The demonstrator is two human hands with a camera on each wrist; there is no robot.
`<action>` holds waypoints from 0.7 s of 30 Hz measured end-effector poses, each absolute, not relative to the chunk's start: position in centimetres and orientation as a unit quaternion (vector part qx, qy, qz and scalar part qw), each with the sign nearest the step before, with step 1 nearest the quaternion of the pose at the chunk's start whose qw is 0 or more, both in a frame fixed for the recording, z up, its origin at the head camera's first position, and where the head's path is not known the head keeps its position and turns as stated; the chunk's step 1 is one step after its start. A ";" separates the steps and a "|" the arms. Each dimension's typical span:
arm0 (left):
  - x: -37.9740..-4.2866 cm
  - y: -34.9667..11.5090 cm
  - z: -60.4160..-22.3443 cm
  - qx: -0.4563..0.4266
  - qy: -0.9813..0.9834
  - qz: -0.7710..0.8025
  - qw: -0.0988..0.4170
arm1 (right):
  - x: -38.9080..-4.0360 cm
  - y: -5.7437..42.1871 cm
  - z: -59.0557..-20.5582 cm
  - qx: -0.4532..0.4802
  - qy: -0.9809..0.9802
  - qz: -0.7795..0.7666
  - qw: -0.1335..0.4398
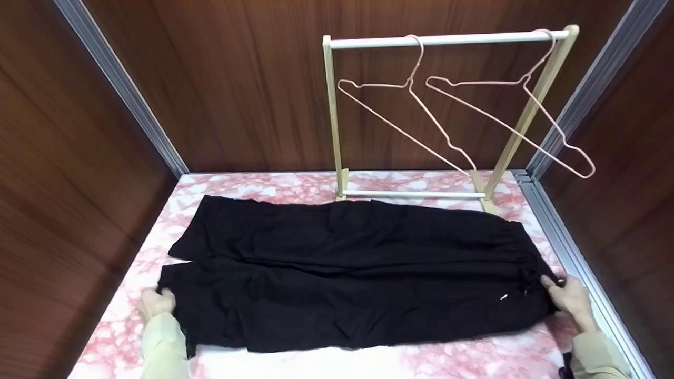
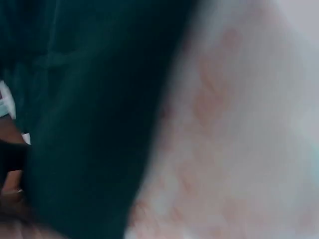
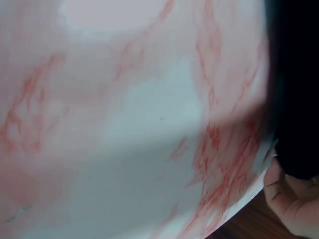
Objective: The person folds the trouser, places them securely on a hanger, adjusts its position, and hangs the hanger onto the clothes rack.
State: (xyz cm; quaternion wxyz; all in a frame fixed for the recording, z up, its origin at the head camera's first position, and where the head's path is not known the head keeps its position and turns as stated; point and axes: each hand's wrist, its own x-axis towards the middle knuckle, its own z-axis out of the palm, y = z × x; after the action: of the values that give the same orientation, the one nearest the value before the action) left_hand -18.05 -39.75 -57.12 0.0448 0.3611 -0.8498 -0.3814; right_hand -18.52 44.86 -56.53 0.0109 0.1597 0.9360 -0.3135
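Note:
Black trousers (image 1: 358,300) lie spread sideways across the table, legs to the left and gathered waistband to the right. My left hand (image 1: 156,303) grips the hem of the nearer leg at its left end. At the other end, my right hand (image 1: 571,299) pinches the waistband near its front corner. The left wrist view is blurred and shows the trousers (image 2: 99,114) as a dark sheet. In the right wrist view, fingers of my right hand (image 3: 294,204) hold the lower end of the dark cloth (image 3: 301,89).
Behind the trousers stands a small rack (image 1: 368,43) with a white rail and pale wooden posts. Two pink hangers, a left one (image 1: 376,111) and a right one (image 1: 474,105), hang from it. Brown panels (image 1: 237,95) enclose the pink-marbled table (image 1: 458,358) at the back and sides.

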 end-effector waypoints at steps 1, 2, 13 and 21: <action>-18.2 -39.7 -56.8 0.364 -0.834 -0.409 0.074 | -18.5 44.8 -56.5 0.165 0.932 -0.322 -0.004; -18.5 -39.7 -56.4 0.367 -0.812 -0.441 0.107 | -18.6 44.7 -56.4 0.170 0.927 -0.335 -0.016; -19.9 -39.3 -53.4 0.291 -0.703 -0.581 0.289 | -18.5 44.7 -55.8 0.177 0.913 -0.362 -0.060; -19.1 -39.3 -52.3 0.351 -0.821 -0.385 0.232 | -18.6 44.8 -55.8 0.173 0.917 -0.355 -0.053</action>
State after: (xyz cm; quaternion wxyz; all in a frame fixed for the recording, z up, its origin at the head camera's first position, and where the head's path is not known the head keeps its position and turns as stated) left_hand -19.14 -39.32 -52.29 0.2322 0.3514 -0.8212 -0.3851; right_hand -18.60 44.83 -55.81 -0.0532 0.1732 0.9172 -0.3549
